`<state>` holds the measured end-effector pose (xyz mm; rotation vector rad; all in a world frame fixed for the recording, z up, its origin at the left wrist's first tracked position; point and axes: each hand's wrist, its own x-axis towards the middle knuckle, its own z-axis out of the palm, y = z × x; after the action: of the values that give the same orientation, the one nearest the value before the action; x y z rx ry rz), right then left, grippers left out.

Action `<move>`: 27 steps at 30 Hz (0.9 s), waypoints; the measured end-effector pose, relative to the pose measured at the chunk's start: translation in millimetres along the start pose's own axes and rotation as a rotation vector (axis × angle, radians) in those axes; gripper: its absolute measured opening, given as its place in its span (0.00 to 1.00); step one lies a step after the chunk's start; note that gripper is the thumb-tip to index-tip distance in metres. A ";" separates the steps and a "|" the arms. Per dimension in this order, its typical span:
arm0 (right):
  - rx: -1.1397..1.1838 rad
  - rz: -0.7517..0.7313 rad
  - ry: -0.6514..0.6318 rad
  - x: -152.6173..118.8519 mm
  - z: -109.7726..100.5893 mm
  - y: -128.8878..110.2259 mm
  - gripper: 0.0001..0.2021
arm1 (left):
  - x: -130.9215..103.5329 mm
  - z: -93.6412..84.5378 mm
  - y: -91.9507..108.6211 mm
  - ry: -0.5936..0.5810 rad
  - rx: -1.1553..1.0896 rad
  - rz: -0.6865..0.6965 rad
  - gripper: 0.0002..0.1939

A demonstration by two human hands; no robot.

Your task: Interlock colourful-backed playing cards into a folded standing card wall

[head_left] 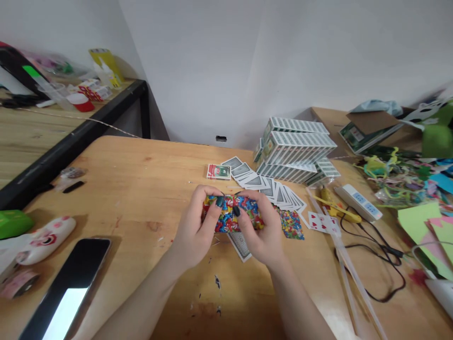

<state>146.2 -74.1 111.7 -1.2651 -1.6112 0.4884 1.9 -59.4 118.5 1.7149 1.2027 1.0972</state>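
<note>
Head view: hands (193,231) (264,231) clamp colourful cards (226,221); the card box (218,172) bears print (illegibly small).

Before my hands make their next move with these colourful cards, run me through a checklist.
1. Left hand on the colourful cards: ok, holding their left end.
2. Right hand on them too: ok, holding the right end.
3. Number of cards held: cannot tell.
4. Area beneath the hands clear: not ok, a patterned grey card shows there.
5. Row of grey-backed cards stacked: not ok, spread out.
6. Phone out of the way: ok, off to the left.
</note>
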 end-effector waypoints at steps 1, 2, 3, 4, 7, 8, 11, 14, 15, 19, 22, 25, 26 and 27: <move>0.020 0.006 0.001 0.9 -1.4 1.6 0.10 | 0.4 -1.0 -0.2 -0.021 -0.032 -0.004 0.07; 0.035 0.011 0.011 1.9 -3.1 3.4 0.09 | 0.8 -2.5 -0.3 -0.050 -0.063 -0.011 0.08; 0.043 0.016 0.026 2.9 -5.1 5.3 0.09 | 1.3 -4.4 -0.3 -0.081 -0.088 -0.020 0.10; 0.042 0.021 0.040 4.0 -7.5 7.4 0.08 | 1.8 -6.6 -0.3 -0.114 -0.105 -0.028 0.12; 0.002 0.042 0.064 7.6 -16.3 13.8 0.08 | 3.6 -13.1 0.1 -0.229 -0.079 -0.040 0.21; -0.017 0.047 0.072 8.9 -19.6 15.8 0.07 | 4.1 -14.3 0.3 -0.274 -0.050 -0.036 0.26; -0.071 0.035 0.097 12.8 -28.1 20.5 0.06 | 5.1 -12.9 0.7 -0.325 0.035 -0.012 0.38; -0.078 0.045 0.082 15.0 -32.6 22.4 0.06 | 5.8 -6.7 1.1 -0.290 0.091 0.024 0.35; -0.069 0.058 0.062 15.2 -33.2 22.6 0.06 | 6.1 -4.8 1.2 -0.290 0.109 0.032 0.32; -0.039 0.103 -0.018 15.1 -33.1 22.8 0.07 | 7.7 -1.5 0.4 -0.272 0.163 0.050 0.28; -0.045 0.106 -0.035 15.3 -32.8 21.9 0.07 | 9.4 -1.6 -2.0 -0.234 0.174 0.103 0.26; -0.023 0.079 -0.051 15.3 -32.9 19.4 0.09 | 10.9 -1.3 -4.6 -0.222 0.126 0.102 0.27; -0.015 0.068 -0.056 15.1 -32.8 18.4 0.09 | 11.1 -0.9 -5.3 -0.223 0.109 0.095 0.27; -0.014 0.056 -0.052 14.6 -32.6 17.4 0.10 | 11.1 -0.6 -5.9 -0.222 0.098 0.095 0.26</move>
<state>183.6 -62.7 118.6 -1.3208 -1.6284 0.5499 1.6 -47.1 115.7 1.9300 1.0603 0.8866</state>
